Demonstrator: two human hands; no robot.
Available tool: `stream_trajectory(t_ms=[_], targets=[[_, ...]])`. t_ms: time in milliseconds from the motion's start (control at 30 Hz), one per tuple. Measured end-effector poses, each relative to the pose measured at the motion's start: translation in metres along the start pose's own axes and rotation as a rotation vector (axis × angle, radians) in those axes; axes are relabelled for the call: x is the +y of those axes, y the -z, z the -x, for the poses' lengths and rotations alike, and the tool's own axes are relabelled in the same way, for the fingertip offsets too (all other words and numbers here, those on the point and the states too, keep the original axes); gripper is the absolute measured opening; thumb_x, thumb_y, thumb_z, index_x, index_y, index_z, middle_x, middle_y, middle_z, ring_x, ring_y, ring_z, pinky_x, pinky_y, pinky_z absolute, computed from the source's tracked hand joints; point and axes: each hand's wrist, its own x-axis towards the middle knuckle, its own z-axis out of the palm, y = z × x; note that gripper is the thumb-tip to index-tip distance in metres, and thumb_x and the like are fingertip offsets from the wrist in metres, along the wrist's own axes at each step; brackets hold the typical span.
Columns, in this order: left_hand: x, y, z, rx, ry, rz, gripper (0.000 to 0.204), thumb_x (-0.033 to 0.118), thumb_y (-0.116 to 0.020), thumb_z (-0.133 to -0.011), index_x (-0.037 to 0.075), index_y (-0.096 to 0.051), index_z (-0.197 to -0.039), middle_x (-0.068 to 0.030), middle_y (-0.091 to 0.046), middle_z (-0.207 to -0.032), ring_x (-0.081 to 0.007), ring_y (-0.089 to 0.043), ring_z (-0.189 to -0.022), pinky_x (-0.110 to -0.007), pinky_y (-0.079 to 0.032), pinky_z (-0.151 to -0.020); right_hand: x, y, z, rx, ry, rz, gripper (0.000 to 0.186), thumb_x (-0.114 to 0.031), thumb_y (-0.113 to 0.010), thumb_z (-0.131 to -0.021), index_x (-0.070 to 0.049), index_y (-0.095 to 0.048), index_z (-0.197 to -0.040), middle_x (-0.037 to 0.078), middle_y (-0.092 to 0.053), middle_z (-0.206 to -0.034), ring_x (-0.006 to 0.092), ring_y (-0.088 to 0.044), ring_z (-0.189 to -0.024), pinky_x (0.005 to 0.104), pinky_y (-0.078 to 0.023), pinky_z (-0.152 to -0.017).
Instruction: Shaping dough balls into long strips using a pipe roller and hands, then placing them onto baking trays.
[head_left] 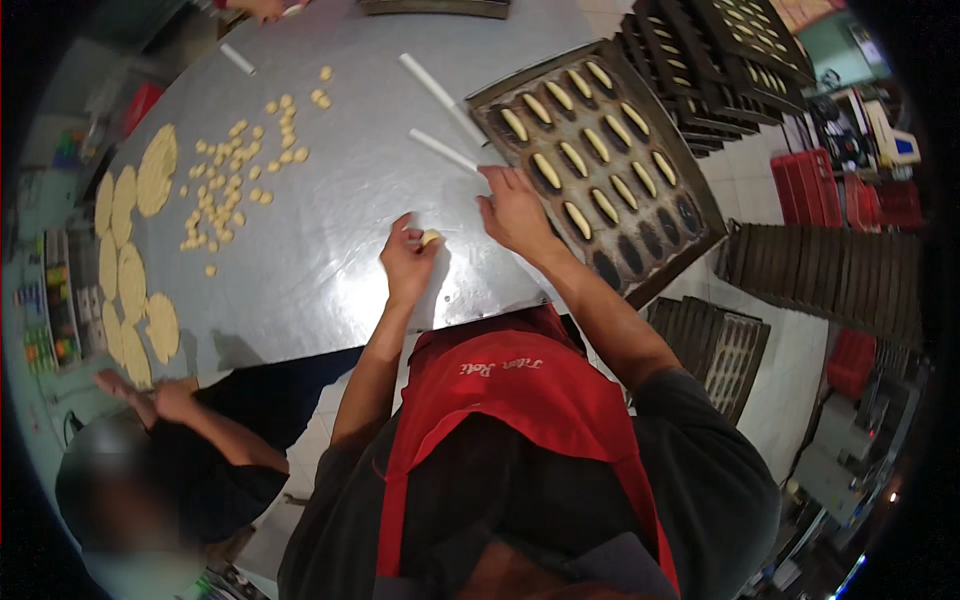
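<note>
My left hand [405,268] is closed with its fingertips around a small dough ball [430,238], just above the metal table [340,290]. To its right, my right hand [517,212] grips the near end of a thin white rolling pin [443,149], which points away to the left. Beside that hand lies a large dark baking tray [640,252] with oval hollows. Rows of slender dough sticks [577,219] fill most of its hollows, while several at the near end are bare.
Dough balls [235,185] lie scattered left, beside flat dough sheets [130,280]. Other white rods [430,85] [238,58] rest farther back. A co-worker [170,470] stands at lower left; another person's hand [262,8] shows at the far edge. Stacked trays [690,70] and red crates [805,190] stand right.
</note>
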Motion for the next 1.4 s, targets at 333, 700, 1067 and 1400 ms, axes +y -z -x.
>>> stream_trajectory(t_ms=[333, 700, 1067, 1400], targets=[[-0.014, 0.036, 0.03, 0.007, -0.585, -0.801, 0.064, 0.03, -0.06, -0.107, 0.011, -0.047, -0.168, -0.0221, -0.032, -0.178, -0.0475, -0.03, -0.162, -0.058, -0.027, -0.13, -0.022, -0.045, 0.048, -0.095, 0.318, -0.021, 0.029, -0.016, -0.076, -0.093, -0.007, -0.076, -0.121, 0.01, -0.072, -0.116, 0.034, -0.064, -0.114, 0.0498, -0.048, -0.102], [-0.028, 0.038, 0.016, 0.056, -0.555, -0.964, 0.073, 0.032, -0.056, -0.108, 0.004, -0.034, -0.172, -0.0239, -0.028, -0.179, -0.0411, -0.025, -0.167, -0.059, -0.015, -0.135, -0.032, -0.057, 0.05, -0.181, 0.111, -0.047, 0.035, -0.023, -0.086, -0.086, -0.009, -0.074, -0.116, 0.011, -0.071, -0.113, 0.037, -0.063, -0.111, 0.0511, -0.05, -0.098], [-0.015, 0.012, 0.023, 0.085, -0.57, -0.556, 0.054, 0.013, -0.066, -0.101, -0.005, -0.055, -0.151, -0.0265, -0.057, -0.147, -0.0443, -0.056, -0.135, -0.054, -0.045, -0.117, -0.047, -0.074, 0.017, -0.132, 0.294, 0.209, 0.046, -0.014, -0.068, -0.089, -0.005, -0.069, -0.135, 0.013, -0.064, -0.141, 0.0343, -0.058, -0.128, 0.0491, -0.046, -0.106], [-0.037, 0.054, 0.044, -0.184, -0.69, -0.462, 0.035, 0.011, -0.068, -0.098, -0.003, -0.067, -0.13, -0.0202, -0.066, -0.133, -0.0414, -0.061, -0.128, -0.052, -0.049, -0.111, -0.084, -0.091, -0.007, -0.465, 0.082, 0.204, 0.037, -0.011, -0.071, -0.083, -0.004, -0.071, -0.119, 0.016, -0.067, -0.118, 0.0346, -0.061, -0.115, 0.0532, -0.045, -0.102]])
